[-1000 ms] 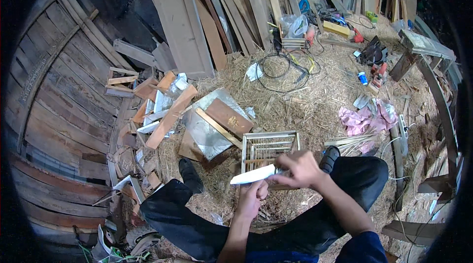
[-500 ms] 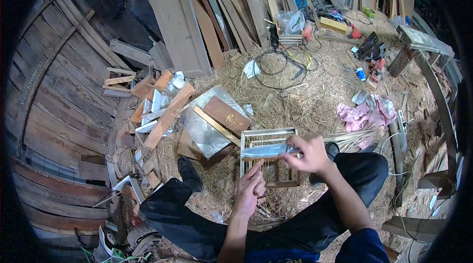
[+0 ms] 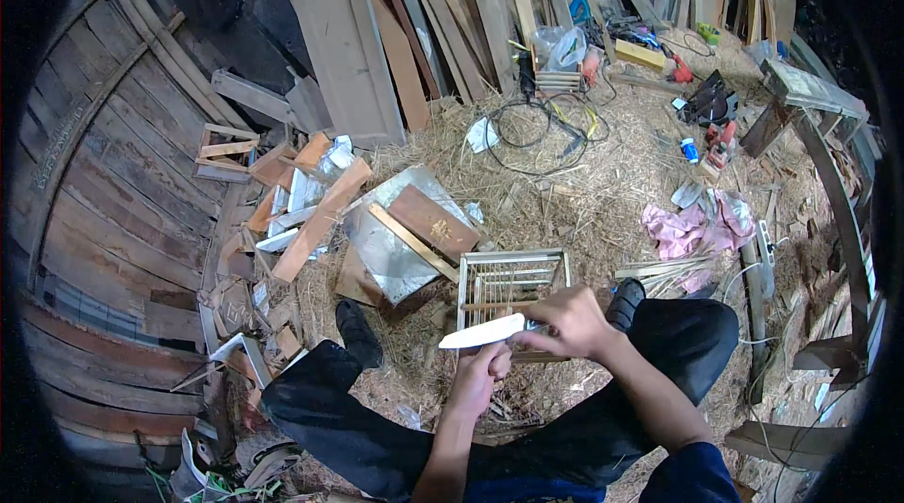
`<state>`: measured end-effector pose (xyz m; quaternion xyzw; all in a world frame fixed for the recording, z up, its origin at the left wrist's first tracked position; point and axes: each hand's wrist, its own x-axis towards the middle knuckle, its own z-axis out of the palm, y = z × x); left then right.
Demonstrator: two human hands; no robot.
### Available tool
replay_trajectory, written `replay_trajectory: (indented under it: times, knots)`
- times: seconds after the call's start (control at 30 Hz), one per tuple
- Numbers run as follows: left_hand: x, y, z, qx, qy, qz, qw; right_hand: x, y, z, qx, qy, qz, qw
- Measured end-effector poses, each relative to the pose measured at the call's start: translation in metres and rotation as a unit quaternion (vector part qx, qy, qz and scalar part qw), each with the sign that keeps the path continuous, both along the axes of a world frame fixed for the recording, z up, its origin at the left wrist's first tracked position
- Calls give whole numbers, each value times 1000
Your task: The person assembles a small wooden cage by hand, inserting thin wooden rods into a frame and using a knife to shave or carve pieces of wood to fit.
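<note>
Two hands meet just above my lap, over the straw-covered floor. My right hand is closed around the handle end of a knife, whose pale blade points to my left and lies level. My left hand sits just under the blade, fingers curled shut on something small that I cannot make out. Right behind the knife, a small wooden cage of thin slats rests on the straw, between my knees and touching the far side of my right hand. My legs in dark trousers spread to either side, with a black shoe on the left. Beyond the cage lie a shiny metal sheet and a brown board on top of it. Farther right, a pink cloth is crumpled near a bundle of thin sticks. Planks lean against the wall at the back.
</note>
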<state>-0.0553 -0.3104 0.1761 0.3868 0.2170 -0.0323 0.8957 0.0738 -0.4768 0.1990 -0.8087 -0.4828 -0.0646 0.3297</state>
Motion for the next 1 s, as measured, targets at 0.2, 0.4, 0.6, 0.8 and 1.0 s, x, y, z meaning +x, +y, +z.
replay_trajectory:
  times: [0.2,0.4,0.6,0.8,1.0]
  knots:
    - [3,7,15,38,-19,-9,999,20,-10,-2,3,-1,-59,998]
    - [-2,7,-9,36,-2,-20,999,1,5,3,-1,-18,32,999]
    - [1,8,4,46,-31,-20,998,21,-8,1,26,30,-70,997]
    - [-4,8,-4,21,-18,-20,999,11,0,7,8,6,0,1000]
    - [-1,7,-3,12,-20,-45,999,10,-6,2,-14,25,-16,999]
